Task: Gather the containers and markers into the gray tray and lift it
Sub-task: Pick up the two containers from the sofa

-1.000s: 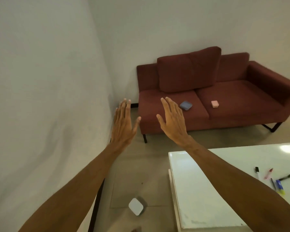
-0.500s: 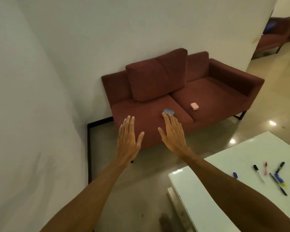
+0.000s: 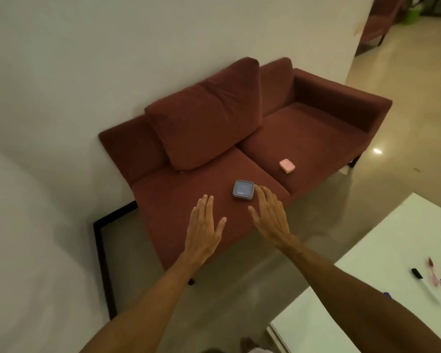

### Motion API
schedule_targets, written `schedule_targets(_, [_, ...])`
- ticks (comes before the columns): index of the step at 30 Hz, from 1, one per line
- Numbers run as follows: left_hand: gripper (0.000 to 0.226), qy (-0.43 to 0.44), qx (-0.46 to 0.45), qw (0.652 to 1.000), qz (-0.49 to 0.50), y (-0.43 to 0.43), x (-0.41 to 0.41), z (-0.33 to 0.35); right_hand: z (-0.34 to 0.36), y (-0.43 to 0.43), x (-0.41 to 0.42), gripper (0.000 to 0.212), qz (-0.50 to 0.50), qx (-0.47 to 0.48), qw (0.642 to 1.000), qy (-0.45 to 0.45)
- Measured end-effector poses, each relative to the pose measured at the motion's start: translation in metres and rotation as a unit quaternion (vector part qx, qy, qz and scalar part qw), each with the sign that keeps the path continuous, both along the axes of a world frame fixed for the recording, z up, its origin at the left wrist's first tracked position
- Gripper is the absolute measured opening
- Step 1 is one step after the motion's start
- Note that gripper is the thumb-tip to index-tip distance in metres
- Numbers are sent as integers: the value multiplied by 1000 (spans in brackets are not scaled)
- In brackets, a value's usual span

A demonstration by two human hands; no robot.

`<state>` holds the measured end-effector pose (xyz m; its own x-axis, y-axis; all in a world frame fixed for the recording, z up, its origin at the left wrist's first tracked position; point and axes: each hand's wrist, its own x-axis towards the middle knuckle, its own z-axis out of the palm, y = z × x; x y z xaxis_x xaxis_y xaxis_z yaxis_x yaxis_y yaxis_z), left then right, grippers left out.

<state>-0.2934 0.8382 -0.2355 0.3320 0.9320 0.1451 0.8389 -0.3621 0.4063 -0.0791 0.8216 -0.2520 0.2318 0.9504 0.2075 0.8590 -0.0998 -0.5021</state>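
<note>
Two empty hands, left (image 3: 204, 225) and right (image 3: 271, 216), reach flat and released toward the sofa (image 3: 303, 133), where the blue box (image 3: 243, 189) and pink box (image 3: 287, 165) lie; markers (image 3: 433, 276) wait on the tabletop (image 3: 367, 289); no tray visible.

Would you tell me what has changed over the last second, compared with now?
The person has moved closer to the sofa, and the right hand now reaches beside the blue container. Both hands, left hand included, stay open and empty. The pink container and the markers haven't moved.
</note>
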Motion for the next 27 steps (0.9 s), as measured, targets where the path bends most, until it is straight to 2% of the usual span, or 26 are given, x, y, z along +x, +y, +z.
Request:
schedule_targets(11, [73, 3, -95, 992, -86, 218, 58, -75, -53, 165, 55, 65, -124, -67, 990, 1])
schedule_targets(17, [73, 13, -153, 984, -95, 288, 95, -100, -69, 228, 88, 63, -147, -105, 984, 6])
schedule_targets(22, [72, 22, -203, 976, -71, 330, 135, -131, -99, 283, 138, 63, -152, -138, 979, 15])
schedule_targets(27, [74, 37, -266, 963, 2, 353, 177, -170, -142, 331, 199, 63, -126, -170, 977, 26])
